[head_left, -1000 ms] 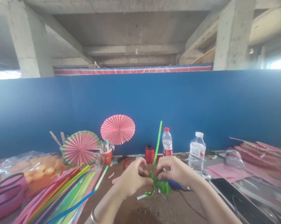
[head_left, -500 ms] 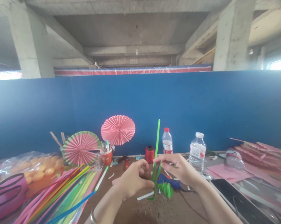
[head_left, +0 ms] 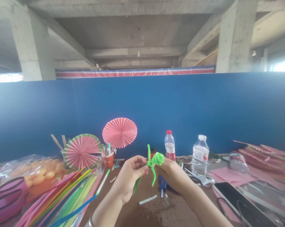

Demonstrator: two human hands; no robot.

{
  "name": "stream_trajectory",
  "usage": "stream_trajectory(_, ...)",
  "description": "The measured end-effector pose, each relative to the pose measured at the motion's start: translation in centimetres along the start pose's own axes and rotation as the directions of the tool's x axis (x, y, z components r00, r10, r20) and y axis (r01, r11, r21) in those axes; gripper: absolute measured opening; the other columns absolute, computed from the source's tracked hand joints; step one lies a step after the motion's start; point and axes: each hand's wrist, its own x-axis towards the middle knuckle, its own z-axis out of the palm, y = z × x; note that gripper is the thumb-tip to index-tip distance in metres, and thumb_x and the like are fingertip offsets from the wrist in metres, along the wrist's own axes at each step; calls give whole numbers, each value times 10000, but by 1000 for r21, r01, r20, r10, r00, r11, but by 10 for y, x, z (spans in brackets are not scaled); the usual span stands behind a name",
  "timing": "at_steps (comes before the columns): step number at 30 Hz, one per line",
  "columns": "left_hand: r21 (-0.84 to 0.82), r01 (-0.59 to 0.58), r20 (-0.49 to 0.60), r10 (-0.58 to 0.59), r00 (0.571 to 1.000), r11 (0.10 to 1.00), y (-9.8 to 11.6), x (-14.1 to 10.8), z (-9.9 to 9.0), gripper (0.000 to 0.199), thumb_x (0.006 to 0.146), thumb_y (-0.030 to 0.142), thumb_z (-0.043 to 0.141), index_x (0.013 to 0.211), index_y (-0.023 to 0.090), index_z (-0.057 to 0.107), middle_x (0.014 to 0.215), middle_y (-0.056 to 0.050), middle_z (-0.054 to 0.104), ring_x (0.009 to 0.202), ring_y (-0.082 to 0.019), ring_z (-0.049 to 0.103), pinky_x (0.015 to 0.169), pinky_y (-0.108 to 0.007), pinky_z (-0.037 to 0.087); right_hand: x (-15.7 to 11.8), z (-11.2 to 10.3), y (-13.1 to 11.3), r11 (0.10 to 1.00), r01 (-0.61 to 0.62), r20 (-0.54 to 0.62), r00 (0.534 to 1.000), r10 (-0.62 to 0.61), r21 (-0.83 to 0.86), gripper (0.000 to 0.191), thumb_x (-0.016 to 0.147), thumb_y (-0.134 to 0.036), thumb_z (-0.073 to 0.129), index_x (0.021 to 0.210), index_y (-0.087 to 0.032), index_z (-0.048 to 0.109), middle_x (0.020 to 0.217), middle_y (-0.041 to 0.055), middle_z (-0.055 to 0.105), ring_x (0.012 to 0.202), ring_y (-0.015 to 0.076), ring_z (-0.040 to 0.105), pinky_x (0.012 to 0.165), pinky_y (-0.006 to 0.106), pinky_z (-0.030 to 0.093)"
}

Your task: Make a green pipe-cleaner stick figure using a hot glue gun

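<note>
Lower centre: left hand point(head_left: 132, 176) and right hand point(head_left: 172, 173) pinch green figure point(head_left: 154, 162) | beneath, blue tool point(head_left: 163, 184) partly hidden | lower left: coloured stems point(head_left: 62, 195) | right: bottle point(head_left: 200, 156), phone point(head_left: 241, 201) | brown table point(head_left: 133, 211), blue partition point(head_left: 142, 107), concrete ceiling point(head_left: 123, 31)

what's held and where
The left hand pinches a green fuzzy pipe-cleaner piece near its twisted middle; the right hand is at its coiled end, grip hidden.
</note>
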Motion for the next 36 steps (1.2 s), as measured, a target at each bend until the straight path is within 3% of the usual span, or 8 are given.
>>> stream_trajectory(6,-56,39,-61,-43,997,998,0,2,-2,116,668,106,627,781,125,607,687,-21,623,627,-98,540,643,-215,390,-1,12,0,987,-160,7,987,160,-10,255,864,-247,359,770,-179,585,680,18,579,609,121,515,547,200,310)
stream_trajectory(11,-75,43,-154,-54,987,996,-2,4,-1,182,606,88,683,770,119,610,643,-24,660,621,-100,571,654,-214,411,-1,15,-4,984,-179,0,984,179,-23,255,858,-233,347,719,-177,554,655,8,571,586,113,499,539,193,290)
stream_trajectory(18,-6,-44,-308,40,951,999,-12,10,-8,217,569,143,721,757,133,611,665,-15,676,654,-119,602,671,-225,431,-1,12,-8,983,-168,52,984,172,-73,228,846,-213,354,737,-187,553,626,4,570,556,111,492,520,195,268)
stream_trajectory(21,88,-42,-383,73,921,995,-14,13,-12,239,557,193,730,767,129,634,665,-23,674,638,-131,602,636,-235,441,1,10,-8,981,-153,51,986,160,-117,251,859,-243,347,705,-191,538,620,2,569,554,109,495,513,194,262)
stream_trajectory(24,241,-7,-451,118,885,971,-13,14,-15,238,579,261,706,773,132,657,582,-6,650,491,-118,561,517,-239,429,1,7,-10,975,-135,76,986,150,-175,284,871,-277,337,687,-189,534,630,6,582,571,114,521,508,196,261)
stream_trajectory(27,412,22,-460,187,868,911,-13,14,-19,251,605,329,669,779,148,678,551,-8,649,457,-140,557,464,-248,420,-1,5,-15,969,-101,136,982,134,-224,286,876,-293,335,714,-195,549,668,9,613,626,126,565,528,196,279)
stream_trajectory(31,625,23,-410,303,860,781,-14,14,-24,225,652,357,611,784,194,692,693,-37,700,632,-199,625,591,-289,466,-4,2,-27,962,-61,178,978,112,-268,234,871,-246,343,814,-202,565,744,24,638,695,137,597,555,201,302)
stream_trajectory(36,703,22,-387,357,850,710,-15,14,-25,165,679,319,581,769,229,686,813,-22,711,762,-212,637,736,-322,466,-6,4,-41,929,-27,153,984,89,-369,145,796,-154,426,845,-193,556,767,33,638,671,160,600,529,225,295)
